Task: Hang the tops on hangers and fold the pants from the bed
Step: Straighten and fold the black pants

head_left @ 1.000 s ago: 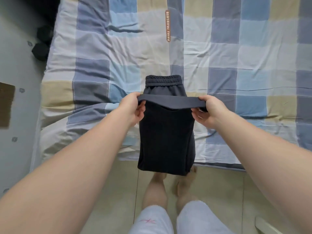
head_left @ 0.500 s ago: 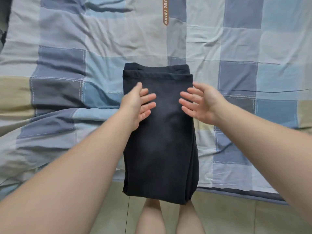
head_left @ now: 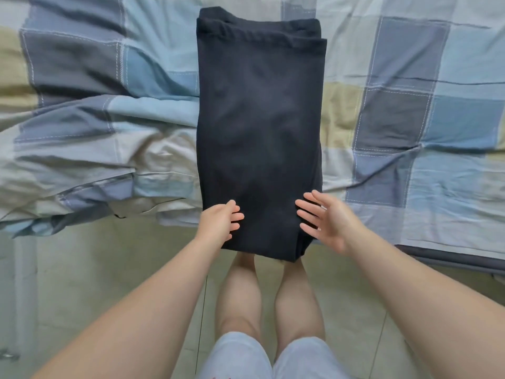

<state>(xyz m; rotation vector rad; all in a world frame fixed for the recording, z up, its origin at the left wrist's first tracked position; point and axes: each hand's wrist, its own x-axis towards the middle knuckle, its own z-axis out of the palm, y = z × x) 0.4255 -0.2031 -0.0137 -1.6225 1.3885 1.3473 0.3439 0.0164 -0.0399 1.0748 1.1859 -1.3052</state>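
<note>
Dark navy pants (head_left: pixel 259 127) lie folded in a long rectangle on the bed, their near end hanging a little over the bed's edge. My left hand (head_left: pixel 218 224) rests at the near left corner of the pants, fingers spread and touching the cloth. On the near right side, my right hand (head_left: pixel 326 221) is open, palm turned inward, fingertips against the fabric. Neither hand grips anything. No tops or hangers are in view.
The bed wears a rumpled checked cover (head_left: pixel 82 132) in blue, grey and beige, bunched up at the left near edge. Below lies a pale tiled floor (head_left: pixel 95 269), where my bare legs (head_left: pixel 270 296) stand close to the bed.
Both hands let go of the folded-over end, then slid from the far part of the pants down to the near end. The view moved closer to the bed.
</note>
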